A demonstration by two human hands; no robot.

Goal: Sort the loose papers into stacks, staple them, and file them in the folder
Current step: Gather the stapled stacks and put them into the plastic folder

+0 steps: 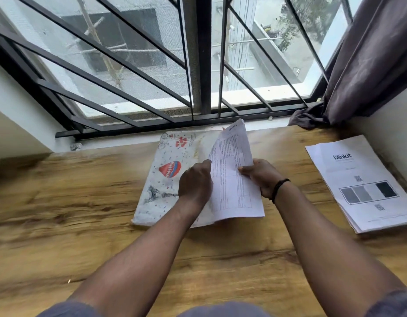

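While both forearms reach over the wooden table point(83, 225), the left hand point(194, 183) lies knuckles-up across the illustrated folder point(161, 179), its fingers curled at the left edge of a printed sheet point(232, 175); blur hides whether they grip the sheet or only press it. Opposite, the right hand point(259, 177) pinches the sheet's right edge, thumb on top. A separate stack of papers point(362, 184) rests well apart near the table's right end, beside a curtain point(367, 60).
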